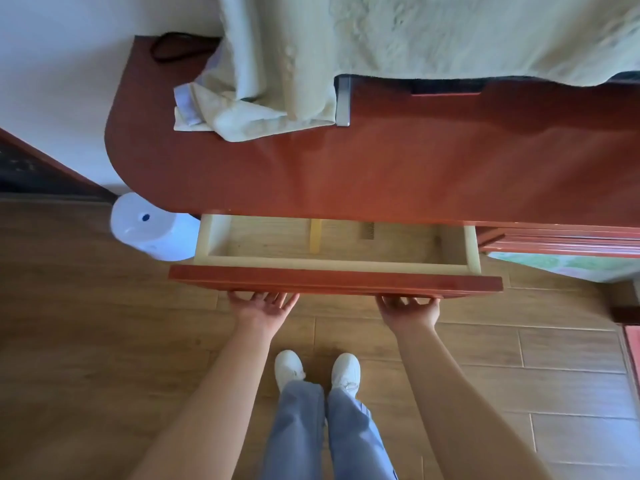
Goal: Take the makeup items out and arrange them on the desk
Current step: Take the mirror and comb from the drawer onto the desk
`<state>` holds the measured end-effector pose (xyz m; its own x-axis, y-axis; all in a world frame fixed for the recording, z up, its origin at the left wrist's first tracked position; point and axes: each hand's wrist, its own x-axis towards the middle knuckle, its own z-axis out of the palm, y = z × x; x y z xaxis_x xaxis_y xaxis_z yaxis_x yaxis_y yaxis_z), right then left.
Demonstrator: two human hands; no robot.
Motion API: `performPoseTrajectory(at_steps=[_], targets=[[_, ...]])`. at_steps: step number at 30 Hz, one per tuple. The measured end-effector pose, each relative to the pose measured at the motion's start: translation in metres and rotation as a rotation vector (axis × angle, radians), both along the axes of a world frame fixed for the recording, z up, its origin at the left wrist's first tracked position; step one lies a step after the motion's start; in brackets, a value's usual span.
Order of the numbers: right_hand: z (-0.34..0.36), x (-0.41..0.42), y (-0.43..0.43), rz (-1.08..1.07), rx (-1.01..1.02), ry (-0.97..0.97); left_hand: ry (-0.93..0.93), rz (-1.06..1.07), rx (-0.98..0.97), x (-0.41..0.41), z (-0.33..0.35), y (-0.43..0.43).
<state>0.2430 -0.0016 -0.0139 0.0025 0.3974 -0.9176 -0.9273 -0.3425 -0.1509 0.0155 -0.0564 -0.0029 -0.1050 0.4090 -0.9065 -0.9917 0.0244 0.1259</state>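
Observation:
A reddish-brown wooden desk (381,168) fills the upper middle of the head view. Its drawer (332,282) stands partly pulled out below the desktop edge, with a pale wood inside. In the visible part lie a yellowish strip (315,235) and a small brown comb (369,231); no makeup items show. My left hand (265,306) and my right hand (410,308) are palm up under the bottom edge of the drawer front, fingertips hooked beneath it and hidden. The back of the drawer is covered by the desktop.
A pale green cloth (346,57) hangs over the back of the desk and bunches on its left part. A white round appliance (152,230) stands on the wooden floor left of the drawer. A black cable (173,46) lies at the far left corner.

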Motion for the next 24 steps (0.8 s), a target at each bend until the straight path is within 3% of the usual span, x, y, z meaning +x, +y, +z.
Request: performPoseTrajectory(at_steps=[13,15,18,20,22,24], targets=[[0.017,0.028,-0.102,0.057,-0.086,-0.047,-0.022,0.030,-0.119,0.020,0.005,-0.104],[0.022,0.025,-0.109,0.147,-0.083,-0.163,0.001,0.016,-0.131,0.021,0.005,-0.111],[0.034,0.025,-0.116,0.447,-0.115,-0.458,0.088,-0.080,-0.201,0.024,0.010,-0.113],[0.043,0.034,-0.122,0.686,-0.142,-0.511,0.136,-0.308,-0.301,0.029,0.022,-0.117],[0.058,0.049,-0.131,0.892,-0.185,-0.383,0.187,-0.835,-0.374,0.036,0.049,-0.129],[0.086,0.065,-0.132,1.170,-0.156,-0.381,0.206,-1.427,-0.282,0.038,0.088,-0.134]])
